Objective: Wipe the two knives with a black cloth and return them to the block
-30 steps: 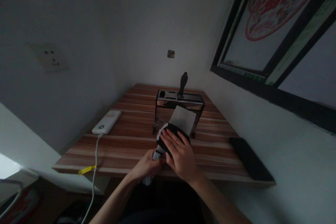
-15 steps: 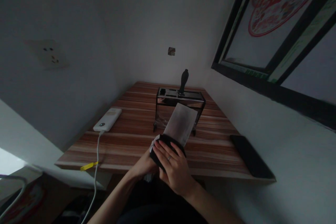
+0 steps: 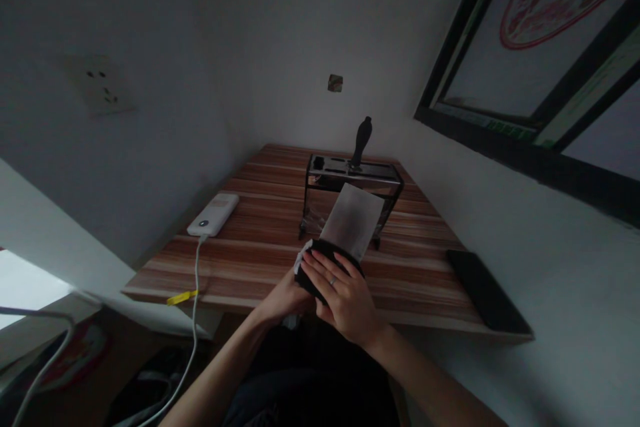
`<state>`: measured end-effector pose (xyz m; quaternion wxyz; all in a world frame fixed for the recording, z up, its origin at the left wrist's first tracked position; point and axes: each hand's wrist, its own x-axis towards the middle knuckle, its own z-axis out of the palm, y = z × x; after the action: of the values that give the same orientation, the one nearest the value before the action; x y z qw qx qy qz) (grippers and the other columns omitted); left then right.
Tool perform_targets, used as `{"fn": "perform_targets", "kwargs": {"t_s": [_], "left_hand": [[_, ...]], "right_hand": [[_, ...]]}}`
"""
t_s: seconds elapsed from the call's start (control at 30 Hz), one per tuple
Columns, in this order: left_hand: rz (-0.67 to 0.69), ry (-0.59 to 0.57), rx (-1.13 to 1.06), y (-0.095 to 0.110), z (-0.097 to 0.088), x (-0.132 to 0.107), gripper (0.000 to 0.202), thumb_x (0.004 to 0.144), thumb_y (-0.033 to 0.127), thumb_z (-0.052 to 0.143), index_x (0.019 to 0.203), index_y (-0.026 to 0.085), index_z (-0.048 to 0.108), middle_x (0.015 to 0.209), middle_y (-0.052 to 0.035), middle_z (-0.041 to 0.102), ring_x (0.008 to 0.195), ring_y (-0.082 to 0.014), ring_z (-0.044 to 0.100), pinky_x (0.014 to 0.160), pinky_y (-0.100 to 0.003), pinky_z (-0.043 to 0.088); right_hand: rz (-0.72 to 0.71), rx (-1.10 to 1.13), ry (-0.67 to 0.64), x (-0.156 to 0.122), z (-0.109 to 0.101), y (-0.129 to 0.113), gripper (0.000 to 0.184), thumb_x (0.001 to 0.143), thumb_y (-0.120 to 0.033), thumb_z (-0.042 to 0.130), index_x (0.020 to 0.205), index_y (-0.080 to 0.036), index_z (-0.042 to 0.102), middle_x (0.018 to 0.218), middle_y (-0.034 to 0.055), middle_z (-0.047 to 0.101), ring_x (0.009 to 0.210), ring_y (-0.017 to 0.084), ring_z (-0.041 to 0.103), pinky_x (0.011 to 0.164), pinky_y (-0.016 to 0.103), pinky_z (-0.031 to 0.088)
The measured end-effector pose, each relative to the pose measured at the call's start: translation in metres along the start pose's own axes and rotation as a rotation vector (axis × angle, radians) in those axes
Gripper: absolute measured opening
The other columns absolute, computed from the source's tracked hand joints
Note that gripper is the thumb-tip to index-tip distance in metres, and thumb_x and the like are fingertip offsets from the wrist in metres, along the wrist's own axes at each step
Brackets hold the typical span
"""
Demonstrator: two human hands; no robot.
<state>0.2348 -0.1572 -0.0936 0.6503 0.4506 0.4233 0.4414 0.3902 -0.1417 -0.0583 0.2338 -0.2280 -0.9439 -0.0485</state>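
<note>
A cleaver with a broad grey blade [image 3: 353, 217] tilts up and to the right above the table's near part. Black cloth [image 3: 327, 252] with a white edge covers its lower end, so the handle is hidden. My right hand [image 3: 345, 293], wearing a ring, lies over the cloth and presses it against the blade with fingers together. From below on the left, my left hand [image 3: 285, 297] closes round the covered lower end; its fingers are mostly hidden. Behind the blade stands a metal knife rack [image 3: 385, 173], with a black-handled tool [image 3: 362, 140] upright in a slot.
On the wood-grain table [image 3: 250, 250], a white power bank [image 3: 214, 215] with a white cable [image 3: 195, 280] lies left, a yellow tag [image 3: 181, 297] near the front edge. A black phone-like slab [image 3: 487, 290] lies right. Walls enclose the far and side edges; a framed picture [image 3: 500, 87] hangs right.
The whole view has shifted, so things appear a little higher and further right. Both hands keep the same hold on the cleaver and cloth, with barely any movement against each other.
</note>
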Motion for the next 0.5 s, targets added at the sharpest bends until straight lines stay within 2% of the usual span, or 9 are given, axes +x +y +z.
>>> {"fn": "perform_targets", "kwargs": {"t_s": [0.23, 0.37, 0.5], "left_hand": [[0.057, -0.075, 0.117, -0.002, -0.002, 0.004, 0.026, 0.069, 0.032, 0.058, 0.06, 0.019, 0.038, 0.039, 0.0103, 0.034, 0.031, -0.0018, 0.026, 0.032, -0.015, 0.023], [0.059, -0.115, 0.113, 0.004, 0.0, 0.003, 0.031, 0.071, 0.039, 0.061, 0.063, 0.017, 0.041, 0.041, 0.0108, 0.033, 0.032, -0.0014, 0.024, 0.032, -0.014, 0.023], [0.039, -0.103, 0.087, 0.004, 0.0, 0.002, 0.031, 0.071, 0.041, 0.062, 0.067, 0.017, 0.042, 0.044, 0.011, 0.032, 0.034, -0.0016, 0.023, 0.032, -0.014, 0.021]], "right_hand": [[-0.006, -0.032, -0.004, 0.006, -0.014, 0.017, 0.057, 0.083, -0.017, 0.04, 0.139, -0.016, 0.031, 0.145, 0.0023, 0.033, 0.135, 0.015, 0.025, 0.11, 0.039, 0.02], [-0.011, -0.06, -0.005, 0.01, -0.021, 0.029, 0.053, 0.086, -0.02, 0.039, 0.139, -0.016, 0.033, 0.144, 0.0023, 0.034, 0.135, 0.015, 0.026, 0.11, 0.039, 0.02], [-0.008, -0.078, -0.002, 0.014, -0.027, 0.039, 0.053, 0.086, -0.02, 0.039, 0.139, -0.016, 0.032, 0.145, 0.0017, 0.033, 0.135, 0.015, 0.025, 0.11, 0.04, 0.02]]}}
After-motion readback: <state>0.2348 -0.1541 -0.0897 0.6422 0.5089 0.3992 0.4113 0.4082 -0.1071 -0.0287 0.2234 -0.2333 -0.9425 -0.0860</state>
